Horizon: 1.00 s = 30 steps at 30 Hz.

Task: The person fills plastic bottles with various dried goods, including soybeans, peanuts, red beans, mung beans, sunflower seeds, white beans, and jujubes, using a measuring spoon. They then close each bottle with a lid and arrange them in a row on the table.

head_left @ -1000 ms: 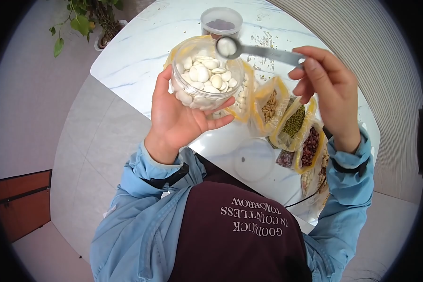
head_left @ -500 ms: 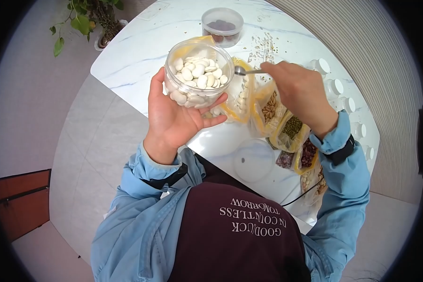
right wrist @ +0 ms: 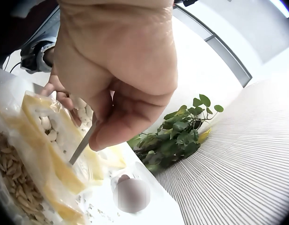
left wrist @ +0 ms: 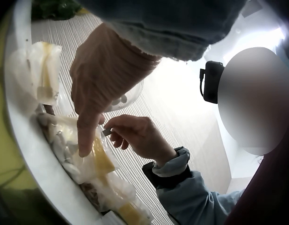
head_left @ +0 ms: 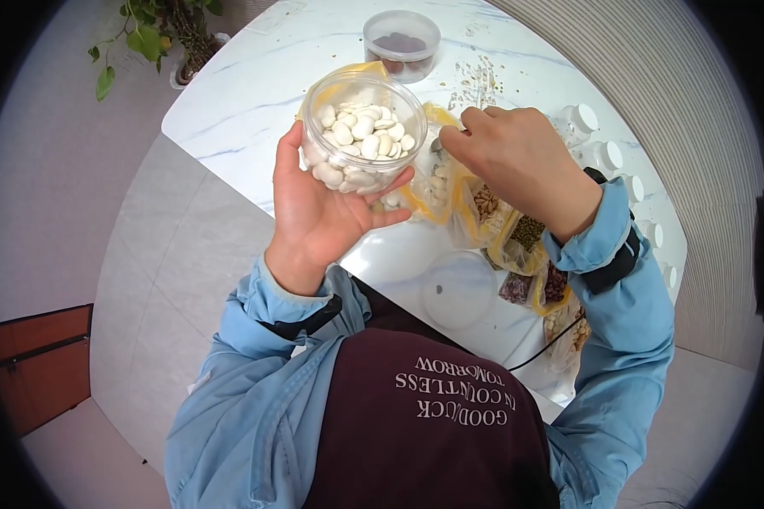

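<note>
Left hand point(head_left: 314, 216) part-curled round jar point(head_left: 348, 178), near bag point(head_left: 438, 116); right hand point(head_left: 526, 161) tightly pinches spoon point(right wrist: 81, 147) at bag. We should steady jar close by, slide spoon shallowly, lift level.

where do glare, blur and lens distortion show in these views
Head view: the table edge bows, corners go black, white sheen near its lower side; left wrist view: harsh glare upper right, sleeve in shadow, an oval blurred out; right wrist view: round blurred patch lower middle, light strip top right.
</note>
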Available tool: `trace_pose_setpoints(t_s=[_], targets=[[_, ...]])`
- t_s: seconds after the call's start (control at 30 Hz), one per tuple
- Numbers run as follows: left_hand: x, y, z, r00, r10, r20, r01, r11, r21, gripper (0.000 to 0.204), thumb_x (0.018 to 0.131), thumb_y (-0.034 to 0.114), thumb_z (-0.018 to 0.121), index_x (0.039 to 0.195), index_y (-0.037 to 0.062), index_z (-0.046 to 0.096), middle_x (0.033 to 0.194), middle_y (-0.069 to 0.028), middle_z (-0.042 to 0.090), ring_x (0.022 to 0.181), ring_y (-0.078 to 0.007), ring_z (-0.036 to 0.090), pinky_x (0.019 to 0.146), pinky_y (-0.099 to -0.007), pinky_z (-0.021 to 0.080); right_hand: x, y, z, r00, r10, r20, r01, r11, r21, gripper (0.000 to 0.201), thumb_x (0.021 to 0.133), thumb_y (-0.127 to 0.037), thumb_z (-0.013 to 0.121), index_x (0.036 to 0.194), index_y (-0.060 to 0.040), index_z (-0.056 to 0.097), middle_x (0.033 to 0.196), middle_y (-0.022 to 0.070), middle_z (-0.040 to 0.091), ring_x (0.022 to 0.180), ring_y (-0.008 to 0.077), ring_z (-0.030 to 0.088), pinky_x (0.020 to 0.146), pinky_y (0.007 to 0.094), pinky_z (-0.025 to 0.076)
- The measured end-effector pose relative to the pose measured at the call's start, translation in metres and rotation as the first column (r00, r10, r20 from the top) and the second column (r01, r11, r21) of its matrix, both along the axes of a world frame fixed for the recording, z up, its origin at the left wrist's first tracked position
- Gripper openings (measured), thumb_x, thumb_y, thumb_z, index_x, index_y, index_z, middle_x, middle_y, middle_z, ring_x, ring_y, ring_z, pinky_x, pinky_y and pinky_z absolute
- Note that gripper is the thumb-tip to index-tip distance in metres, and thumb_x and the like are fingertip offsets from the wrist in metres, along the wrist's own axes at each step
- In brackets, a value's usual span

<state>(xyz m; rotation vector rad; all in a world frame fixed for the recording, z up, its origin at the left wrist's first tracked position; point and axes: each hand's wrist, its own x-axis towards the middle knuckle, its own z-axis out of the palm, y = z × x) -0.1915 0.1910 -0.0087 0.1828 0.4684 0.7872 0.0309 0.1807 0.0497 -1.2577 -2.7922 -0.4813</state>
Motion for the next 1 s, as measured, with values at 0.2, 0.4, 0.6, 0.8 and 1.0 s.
trace_pose_setpoints(t_s=[0.2, 0.4, 0.6, 0.8, 1.0], targets=[[0.002, 0.000, -0.001, 1.000, 0.007, 0.022, -0.007, 1.000, 0.000, 0.075, 0.089, 0.065, 0.023, 0.147, 0.0180, 0.028, 0.145, -0.0190, 0.035, 0.126, -0.0404, 0.041, 0.102, -0.0710, 0.015, -0.002, 0.001, 0.010, 0.995, -0.081, -0.054, 0.075, 0.990, -0.116, 0.013, 0.069, -0.006, 0.065, 0.081, -0.0072, 0.061, 0.071, 0.0099, 0.061, 0.067, 0.0271, 0.064, 0.056, 0.0359, 0.051], [0.003, 0.000, -0.002, 1.000, 0.010, 0.021, -0.010, 1.000, -0.011, 0.075, 0.088, 0.065, 0.024, 0.147, 0.0184, 0.029, 0.145, -0.0187, 0.036, 0.126, -0.0403, 0.042, 0.103, -0.0709, 0.015, 0.006, 0.008, 0.008, 0.965, -0.251, -0.076, 0.221, 0.935, -0.278, 0.020, 0.072, -0.001, 0.060, 0.091, -0.0053, 0.063, 0.077, 0.0134, 0.064, 0.076, 0.0308, 0.064, 0.064, 0.0395, 0.052], [0.004, 0.000, -0.004, 1.000, 0.014, 0.016, -0.014, 1.000, -0.002, 0.075, 0.088, 0.065, 0.024, 0.147, 0.0183, 0.029, 0.144, -0.0190, 0.037, 0.126, -0.0405, 0.042, 0.101, -0.0711, 0.018, 0.022, 0.022, 0.003, 0.799, -0.550, -0.241, 0.209, 0.631, -0.747, 0.018, 0.085, -0.004, 0.049, 0.097, -0.0028, 0.062, 0.071, 0.0126, 0.061, 0.065, 0.0240, 0.064, 0.054, 0.0342, 0.052], [0.004, 0.000, -0.003, 1.000, 0.016, 0.020, -0.016, 1.000, 0.003, 0.075, 0.088, 0.065, 0.023, 0.146, 0.0180, 0.029, 0.144, -0.0188, 0.036, 0.126, -0.0411, 0.042, 0.101, -0.0718, 0.019, 0.024, 0.017, -0.016, 0.481, -0.867, -0.130, 0.038, 0.168, -0.985, 0.018, 0.096, -0.010, 0.042, 0.100, -0.0014, 0.057, 0.060, -0.0004, 0.053, 0.045, 0.0067, 0.054, 0.039, 0.0194, 0.046], [0.000, 0.000, -0.001, 1.000, 0.012, 0.027, -0.012, 1.000, 0.011, 0.074, 0.089, 0.064, 0.023, 0.147, 0.0175, 0.028, 0.144, -0.0196, 0.035, 0.127, -0.0411, 0.040, 0.100, -0.0722, 0.018, 0.028, 0.014, -0.020, 0.332, -0.934, -0.130, -0.029, 0.127, -0.991, 0.017, 0.096, -0.011, 0.044, 0.101, -0.0016, 0.057, 0.064, 0.0004, 0.055, 0.045, 0.0072, 0.054, 0.038, 0.0198, 0.047]])
